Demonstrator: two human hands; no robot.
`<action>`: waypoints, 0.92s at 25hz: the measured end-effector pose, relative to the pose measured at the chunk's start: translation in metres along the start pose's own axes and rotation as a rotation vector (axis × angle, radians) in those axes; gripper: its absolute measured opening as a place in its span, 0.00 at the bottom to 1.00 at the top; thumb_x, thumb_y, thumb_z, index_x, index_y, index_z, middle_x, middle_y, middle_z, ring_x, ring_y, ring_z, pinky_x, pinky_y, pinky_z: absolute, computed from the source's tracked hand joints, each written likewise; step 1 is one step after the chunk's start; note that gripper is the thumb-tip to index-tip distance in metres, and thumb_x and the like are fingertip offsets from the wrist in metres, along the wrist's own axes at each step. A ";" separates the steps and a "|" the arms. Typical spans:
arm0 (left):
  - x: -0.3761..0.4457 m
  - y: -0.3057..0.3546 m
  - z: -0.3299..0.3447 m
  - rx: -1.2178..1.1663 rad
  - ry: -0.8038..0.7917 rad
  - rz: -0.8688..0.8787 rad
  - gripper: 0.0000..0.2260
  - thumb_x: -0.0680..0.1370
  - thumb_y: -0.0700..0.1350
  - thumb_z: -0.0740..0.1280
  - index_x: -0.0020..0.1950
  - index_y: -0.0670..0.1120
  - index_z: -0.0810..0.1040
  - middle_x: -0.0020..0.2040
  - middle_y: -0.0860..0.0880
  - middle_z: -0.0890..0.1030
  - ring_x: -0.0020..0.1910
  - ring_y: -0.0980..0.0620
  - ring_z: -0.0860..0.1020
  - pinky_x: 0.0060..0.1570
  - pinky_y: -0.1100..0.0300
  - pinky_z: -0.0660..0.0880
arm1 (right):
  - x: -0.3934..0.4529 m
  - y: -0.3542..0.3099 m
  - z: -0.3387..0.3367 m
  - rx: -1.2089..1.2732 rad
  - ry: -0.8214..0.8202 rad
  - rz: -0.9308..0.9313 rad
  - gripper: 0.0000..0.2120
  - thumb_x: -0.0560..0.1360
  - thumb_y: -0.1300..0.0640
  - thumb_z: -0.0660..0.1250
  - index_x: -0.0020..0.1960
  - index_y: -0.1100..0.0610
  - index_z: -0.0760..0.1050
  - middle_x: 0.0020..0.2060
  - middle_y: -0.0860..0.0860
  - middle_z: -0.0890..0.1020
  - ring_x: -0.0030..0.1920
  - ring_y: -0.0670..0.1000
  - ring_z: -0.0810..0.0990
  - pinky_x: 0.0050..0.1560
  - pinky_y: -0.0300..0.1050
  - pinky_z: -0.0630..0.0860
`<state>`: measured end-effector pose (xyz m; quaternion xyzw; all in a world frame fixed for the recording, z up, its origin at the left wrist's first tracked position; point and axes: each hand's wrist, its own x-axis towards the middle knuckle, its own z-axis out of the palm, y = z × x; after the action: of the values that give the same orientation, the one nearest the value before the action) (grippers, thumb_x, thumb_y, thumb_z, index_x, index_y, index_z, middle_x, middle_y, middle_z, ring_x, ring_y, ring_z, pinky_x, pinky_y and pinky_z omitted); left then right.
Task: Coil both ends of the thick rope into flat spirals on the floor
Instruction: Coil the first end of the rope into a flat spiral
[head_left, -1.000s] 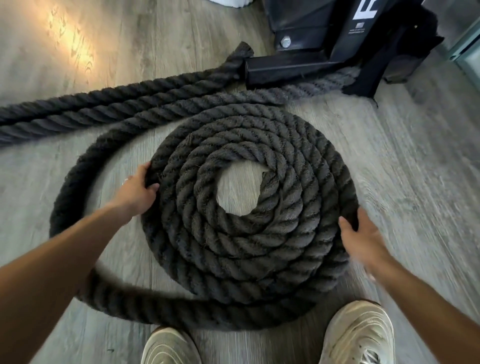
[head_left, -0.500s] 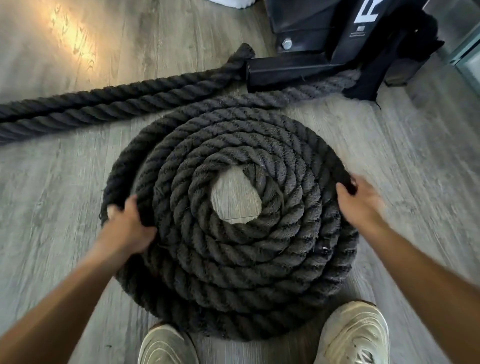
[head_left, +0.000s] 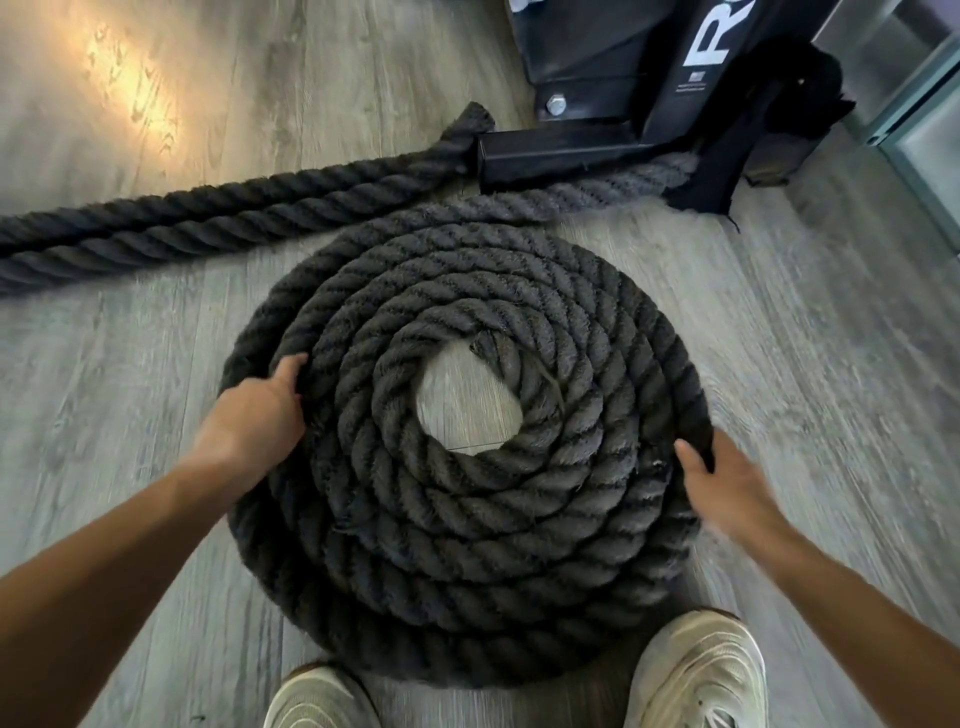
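Wood-grain floor (head_left: 779, 364) everywhere, black machine base (head_left: 613, 130) at one o'clock. Centre frame: dark thick rope (head_left: 467, 519) wound into a flat spiral with an open middle, the other length (head_left: 234, 208) lying straight at ten o'clock. Left hand (head_left: 249, 421) gripping a turn at nine o'clock; right hand (head_left: 727, 483) spread, pressing the rim at three. Likely risk: an uneven push riding one turn over another, spoiling flatness. Shoes (head_left: 696, 675) at six.
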<state>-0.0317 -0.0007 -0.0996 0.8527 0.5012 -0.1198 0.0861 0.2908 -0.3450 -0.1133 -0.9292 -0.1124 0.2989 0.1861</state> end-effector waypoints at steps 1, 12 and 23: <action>-0.014 0.009 0.003 0.049 0.012 0.005 0.27 0.82 0.45 0.58 0.81 0.52 0.59 0.46 0.35 0.83 0.44 0.34 0.82 0.41 0.47 0.75 | 0.019 -0.006 -0.011 -0.013 0.021 -0.015 0.22 0.82 0.42 0.58 0.72 0.52 0.68 0.61 0.59 0.80 0.59 0.63 0.78 0.55 0.54 0.74; -0.013 0.039 -0.006 -0.068 -0.056 -0.036 0.28 0.73 0.59 0.70 0.72 0.59 0.67 0.65 0.39 0.65 0.63 0.33 0.66 0.59 0.38 0.73 | -0.045 -0.019 0.033 -0.202 0.113 -0.043 0.44 0.70 0.21 0.51 0.78 0.35 0.35 0.81 0.54 0.37 0.78 0.68 0.41 0.73 0.72 0.45; 0.028 0.034 0.007 -0.266 0.000 -0.045 0.30 0.77 0.63 0.66 0.77 0.56 0.69 0.60 0.37 0.83 0.55 0.37 0.82 0.44 0.51 0.75 | -0.043 0.011 0.060 -0.479 0.209 -0.192 0.47 0.68 0.18 0.38 0.80 0.40 0.34 0.81 0.60 0.44 0.78 0.72 0.41 0.74 0.70 0.40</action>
<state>0.0104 0.0046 -0.1132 0.8223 0.5317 -0.0541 0.1955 0.2222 -0.3518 -0.1406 -0.9575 -0.2477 0.1475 -0.0007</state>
